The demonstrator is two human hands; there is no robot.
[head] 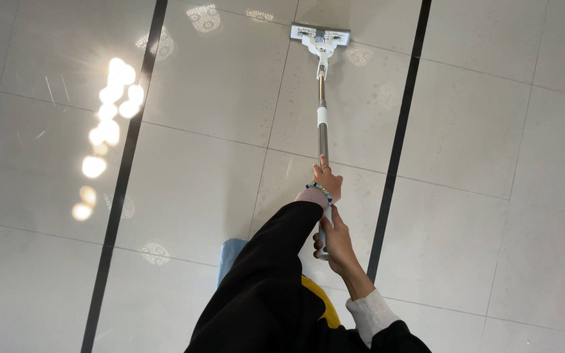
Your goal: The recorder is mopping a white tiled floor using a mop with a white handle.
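Note:
A flat mop with a white rectangular head (320,33) rests on the glossy tiled floor, far ahead of me. Its silver and white pole (322,124) runs back toward my body. My left hand (327,180), with a beaded bracelet at the wrist and a black sleeve behind it, grips the pole higher up. My right hand (336,243), coming out of a white cuff, grips the white end of the pole just below the left hand.
Large pale grey floor tiles (217,85) are crossed by two dark strips, one on the left (125,170) and one on the right (397,140). Ceiling lights glare off the floor on the left (109,124). A blue trouser leg (230,255) shows below.

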